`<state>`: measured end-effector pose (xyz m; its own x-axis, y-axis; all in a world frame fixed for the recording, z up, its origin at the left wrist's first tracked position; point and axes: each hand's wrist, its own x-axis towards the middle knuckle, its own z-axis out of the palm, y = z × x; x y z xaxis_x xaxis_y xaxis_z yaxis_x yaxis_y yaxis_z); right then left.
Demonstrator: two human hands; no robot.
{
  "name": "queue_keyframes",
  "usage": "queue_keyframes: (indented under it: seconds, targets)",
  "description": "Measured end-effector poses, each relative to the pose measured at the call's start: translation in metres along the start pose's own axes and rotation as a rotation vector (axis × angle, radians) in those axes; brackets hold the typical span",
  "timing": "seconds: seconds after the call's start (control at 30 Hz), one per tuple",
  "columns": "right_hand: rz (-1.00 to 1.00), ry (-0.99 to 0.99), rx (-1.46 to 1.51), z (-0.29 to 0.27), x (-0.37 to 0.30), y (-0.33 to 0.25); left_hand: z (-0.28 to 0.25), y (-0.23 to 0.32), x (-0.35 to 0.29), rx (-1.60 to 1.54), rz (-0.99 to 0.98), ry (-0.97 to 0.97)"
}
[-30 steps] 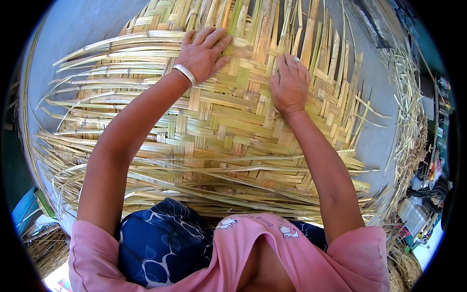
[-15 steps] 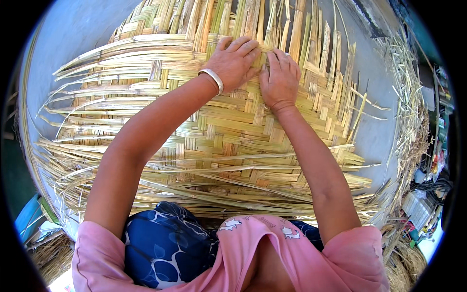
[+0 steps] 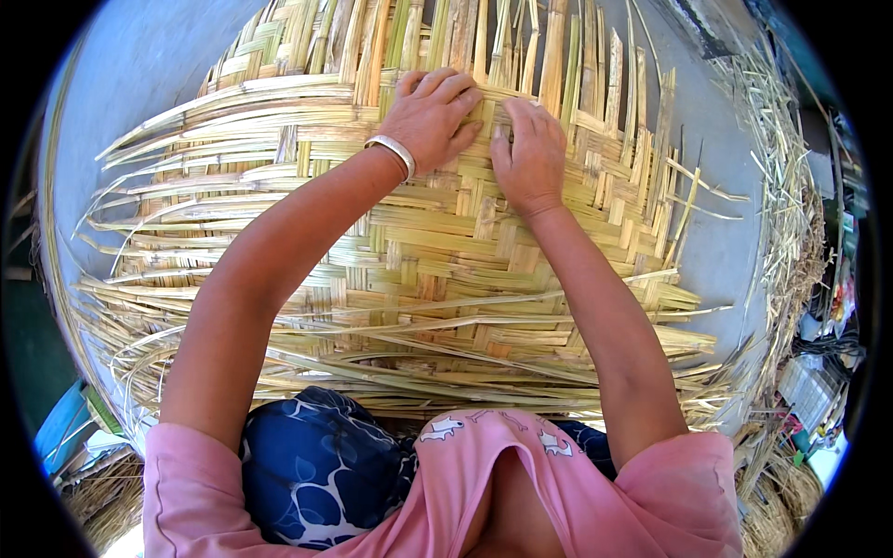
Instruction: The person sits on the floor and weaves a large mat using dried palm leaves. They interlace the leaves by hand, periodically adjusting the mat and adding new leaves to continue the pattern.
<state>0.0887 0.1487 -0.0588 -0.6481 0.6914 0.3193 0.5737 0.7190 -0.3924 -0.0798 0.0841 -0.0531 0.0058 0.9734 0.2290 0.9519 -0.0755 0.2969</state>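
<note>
A large mat of yellow-green split-cane strips (image 3: 428, 237) spreads in front of me, woven in the middle with long loose ends at the left. Near the far border of the weave, my left hand (image 3: 431, 121) rests on the strips, fingers bent over a crosswise strip and thumb held apart. Just to its right lies my right hand (image 3: 530, 153), its fingertips against the same crosswise strip and its thumb out to the side. The strip's stretch beneath the fingers is partly hidden. Beyond both hands, upright strips (image 3: 553, 60) fan away unwoven.
Grey floor (image 3: 153, 70) surrounds the mat. Cut straw and fibre scraps (image 3: 786, 205) are heaped along the right side, with assorted clutter (image 3: 819, 391) beyond. Loose strips (image 3: 437, 377) cross the near edge, beside a blue patterned cloth (image 3: 316, 474) at my lap.
The view has shifted slightly, and the mat appears a little further left. My right fingers have drawn back slightly toward me; my left hand stays at about the same place on the weave.
</note>
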Motion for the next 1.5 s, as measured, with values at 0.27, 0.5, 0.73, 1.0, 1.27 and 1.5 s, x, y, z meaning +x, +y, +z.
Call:
queue_keyframes:
  seconds: [0.27,0.5,0.73,1.0,1.27,1.5]
  targets:
    - [0.134,-0.009,-0.193,-0.043,-0.052,0.049,0.001,0.002,0.000,0.116,0.007,-0.035]
    - [0.188,-0.045,-0.329,-0.035,-0.059,0.055,-0.006,0.008,0.007,0.159,-0.009,-0.068]
    - [0.181,0.003,-0.289,-0.035,-0.058,0.054,-0.004,0.014,0.006,0.134,0.039,-0.037]
    - [0.173,0.022,-0.282,-0.034,-0.058,0.055,-0.005,0.007,0.023,0.224,0.081,-0.074]
    - [0.210,0.002,-0.284,-0.038,-0.057,0.054,-0.009,0.014,0.015,0.214,0.105,-0.109]
    - [0.128,0.006,-0.284,-0.037,-0.059,0.055,-0.013,0.014,0.018,0.224,0.103,-0.160]
